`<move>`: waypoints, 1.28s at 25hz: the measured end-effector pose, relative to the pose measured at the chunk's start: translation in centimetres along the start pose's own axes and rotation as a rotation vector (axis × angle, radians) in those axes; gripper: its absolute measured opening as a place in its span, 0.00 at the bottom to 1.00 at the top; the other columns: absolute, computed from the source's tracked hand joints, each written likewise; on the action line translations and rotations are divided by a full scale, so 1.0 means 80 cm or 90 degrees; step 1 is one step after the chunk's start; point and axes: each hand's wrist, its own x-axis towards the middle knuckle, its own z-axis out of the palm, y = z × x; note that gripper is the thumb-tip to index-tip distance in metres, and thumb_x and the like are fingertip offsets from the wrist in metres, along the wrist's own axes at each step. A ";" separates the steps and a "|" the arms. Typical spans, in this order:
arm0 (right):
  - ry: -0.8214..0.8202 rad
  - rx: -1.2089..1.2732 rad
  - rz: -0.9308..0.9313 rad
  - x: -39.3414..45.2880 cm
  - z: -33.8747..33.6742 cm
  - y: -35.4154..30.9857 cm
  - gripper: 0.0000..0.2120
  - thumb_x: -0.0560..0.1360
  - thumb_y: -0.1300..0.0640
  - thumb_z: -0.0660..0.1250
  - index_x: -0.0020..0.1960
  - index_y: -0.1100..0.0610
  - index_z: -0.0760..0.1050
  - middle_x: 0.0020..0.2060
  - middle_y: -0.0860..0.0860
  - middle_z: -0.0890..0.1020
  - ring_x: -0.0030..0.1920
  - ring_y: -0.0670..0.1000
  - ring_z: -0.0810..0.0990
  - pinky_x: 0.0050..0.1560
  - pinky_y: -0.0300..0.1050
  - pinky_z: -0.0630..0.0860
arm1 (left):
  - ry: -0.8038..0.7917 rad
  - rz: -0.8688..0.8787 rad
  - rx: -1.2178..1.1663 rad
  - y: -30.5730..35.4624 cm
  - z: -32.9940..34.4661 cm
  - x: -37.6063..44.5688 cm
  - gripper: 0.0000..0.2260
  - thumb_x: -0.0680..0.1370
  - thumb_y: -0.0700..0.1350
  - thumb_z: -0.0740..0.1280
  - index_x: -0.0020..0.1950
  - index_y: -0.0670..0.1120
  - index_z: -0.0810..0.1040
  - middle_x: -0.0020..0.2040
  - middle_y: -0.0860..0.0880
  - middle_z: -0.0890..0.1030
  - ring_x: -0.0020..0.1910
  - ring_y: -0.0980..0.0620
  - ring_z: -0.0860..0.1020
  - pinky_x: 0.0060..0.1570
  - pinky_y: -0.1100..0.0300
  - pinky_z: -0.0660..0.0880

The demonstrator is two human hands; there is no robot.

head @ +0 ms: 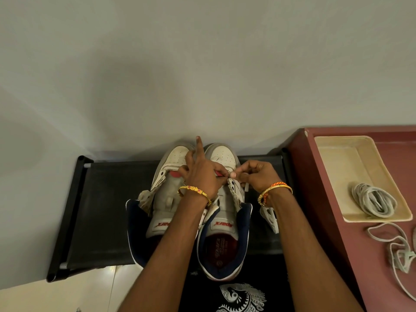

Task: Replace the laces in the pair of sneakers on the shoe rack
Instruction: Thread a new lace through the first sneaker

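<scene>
one head camera looks down from above, close over the shoe rack (105,199), facing the wall (202,64); both forearms enter from the bottom edge. there is no second view.

A black shoe rack (101,199) with a fabric shelf stands against a pale wall, and a pair of white sneakers (171,199) sits side by side on it, toes toward the wall. Just to its right is a dark red table (337,221). On the table lie a cream tray (337,158) holding a coiled lace bundle (373,200), and a loose white lace (399,251) beside the tray.
</scene>
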 end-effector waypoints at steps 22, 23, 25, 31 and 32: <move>0.158 -0.254 0.044 -0.030 0.053 -0.011 0.18 0.71 0.61 0.69 0.57 0.59 0.67 0.57 0.59 0.70 0.47 0.55 0.71 0.50 0.47 0.72 | 0.196 -0.025 0.004 -0.007 -0.039 -0.016 0.12 0.69 0.36 0.73 0.52 0.38 0.81 0.72 0.48 0.62 0.70 0.50 0.63 0.69 0.58 0.61; 0.159 -0.250 0.044 -0.031 0.054 -0.012 0.18 0.71 0.61 0.68 0.58 0.59 0.66 0.57 0.59 0.70 0.47 0.55 0.71 0.50 0.46 0.72 | 0.231 -0.030 0.003 -0.015 -0.050 -0.018 0.06 0.68 0.35 0.73 0.44 0.41 0.82 0.70 0.48 0.64 0.68 0.49 0.64 0.67 0.57 0.63; 0.160 -0.237 0.054 -0.032 0.052 -0.013 0.19 0.71 0.61 0.69 0.59 0.58 0.66 0.58 0.59 0.69 0.47 0.54 0.70 0.49 0.45 0.71 | 0.322 -0.054 -0.054 -0.029 -0.076 -0.021 0.09 0.67 0.31 0.72 0.36 0.44 0.79 0.65 0.46 0.67 0.63 0.48 0.67 0.62 0.56 0.69; 0.137 -0.273 0.063 -0.032 0.046 -0.011 0.23 0.69 0.57 0.72 0.61 0.55 0.69 0.60 0.57 0.67 0.60 0.58 0.71 0.61 0.52 0.72 | 0.533 -0.085 -0.210 -0.053 -0.131 -0.036 0.01 0.73 0.36 0.70 0.43 0.41 0.81 0.61 0.44 0.68 0.56 0.54 0.70 0.48 0.75 0.66; 0.140 -0.304 -0.001 -0.034 0.042 -0.016 0.22 0.68 0.55 0.73 0.59 0.53 0.71 0.60 0.55 0.68 0.63 0.57 0.68 0.63 0.53 0.69 | 0.458 -0.060 -0.218 -0.051 -0.129 -0.036 0.01 0.74 0.38 0.70 0.44 0.43 0.81 0.60 0.44 0.70 0.55 0.55 0.71 0.49 0.73 0.66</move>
